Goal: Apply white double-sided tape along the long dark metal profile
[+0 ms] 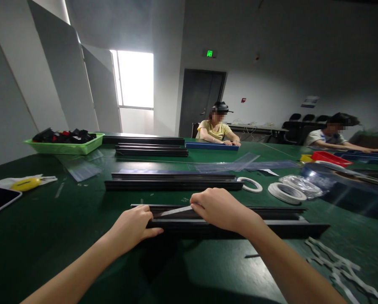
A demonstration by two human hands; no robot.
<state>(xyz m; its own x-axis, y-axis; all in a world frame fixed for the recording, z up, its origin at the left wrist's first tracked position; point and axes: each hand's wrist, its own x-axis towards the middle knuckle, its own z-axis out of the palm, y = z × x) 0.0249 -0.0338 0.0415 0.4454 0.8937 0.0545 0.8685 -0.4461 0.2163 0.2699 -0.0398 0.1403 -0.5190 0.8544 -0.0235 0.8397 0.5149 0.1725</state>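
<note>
A long black channel-shaped profile (296, 230) lies across the table in front of me. My left hand (131, 223) grips its left end, thumb along the front wall and fingers over the inside. Above the middle of the profile, my right hand (222, 211) is closed in a pinch on a narrow white strip (178, 210). The strip slants down from that pinch into the channel beside my left fingers; its lower end is hidden there. Just behind lies another black profile (172, 185), with a white tape roll (250, 185) by its right end.
Tape rolls (285, 193), clear-wrapped packs and a large clear film roll (360, 192) stand right. Curled white scraps (337, 261) lie near my right forearm. A green basket (65, 147), yellow cutter (25, 183) and phone (0, 200) are left. Two people sit across the table.
</note>
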